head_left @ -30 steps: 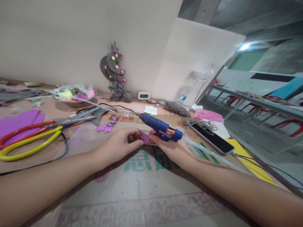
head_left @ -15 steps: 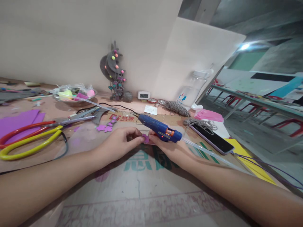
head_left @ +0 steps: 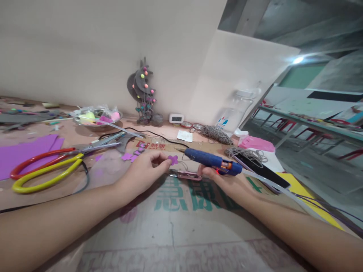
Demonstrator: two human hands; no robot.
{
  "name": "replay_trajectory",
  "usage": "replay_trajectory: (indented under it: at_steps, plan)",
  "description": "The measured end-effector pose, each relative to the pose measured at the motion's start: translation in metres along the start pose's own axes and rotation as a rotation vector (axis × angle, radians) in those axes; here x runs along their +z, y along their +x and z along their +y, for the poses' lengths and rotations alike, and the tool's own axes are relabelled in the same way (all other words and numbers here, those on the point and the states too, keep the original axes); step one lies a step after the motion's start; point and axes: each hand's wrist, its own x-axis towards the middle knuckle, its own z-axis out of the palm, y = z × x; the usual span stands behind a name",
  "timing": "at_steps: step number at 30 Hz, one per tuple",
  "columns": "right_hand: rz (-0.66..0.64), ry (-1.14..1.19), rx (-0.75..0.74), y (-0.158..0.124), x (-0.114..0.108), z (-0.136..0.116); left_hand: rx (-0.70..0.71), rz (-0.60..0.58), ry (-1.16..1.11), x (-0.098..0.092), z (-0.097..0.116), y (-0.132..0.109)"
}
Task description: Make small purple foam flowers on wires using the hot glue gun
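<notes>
My left hand (head_left: 149,168) pinches a small purple flower cut-out (head_left: 173,160) between thumb and fingertips. To its right, my right hand (head_left: 227,179) is closed round a blue hot glue gun (head_left: 204,158), whose nozzle points left, a little above and right of the flower. A red light glows on the gun and a clear glue stick (head_left: 266,185) trails from its back. Between my hands, a small tool with a pink handle (head_left: 189,176) lies on the printed cardboard (head_left: 181,226); its exact kind is unclear. More purple flower pieces (head_left: 131,155) lie beyond my left hand.
Scissors with red and yellow handles (head_left: 47,172) lie left beside purple sheets (head_left: 25,153). Along the back stand a bowl of pompoms (head_left: 96,122), a grey moon ornament (head_left: 143,90), a small digital clock (head_left: 176,118) and a clear bottle (head_left: 234,113). Grey yarn (head_left: 215,134) and a phone (head_left: 263,172) sit right.
My right hand has moved right, away from the flower, taking the glue gun along. The flower stays in my left hand, and the pink-handled tool shows more fully. The camera view has shifted slightly.
</notes>
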Motion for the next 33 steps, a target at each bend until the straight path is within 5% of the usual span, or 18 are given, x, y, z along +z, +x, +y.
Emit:
replay_trajectory:
  at_steps: [13,33]
  plan:
    - [-0.011,-0.016,0.025,0.0,0.012,0.0,-0.028,0.081,-0.045,0.0,-0.006,0.002]
    - [-0.028,-0.024,0.099,0.0,0.014,-0.009,0.0,0.047,-0.025,0.0,-0.003,0.0]
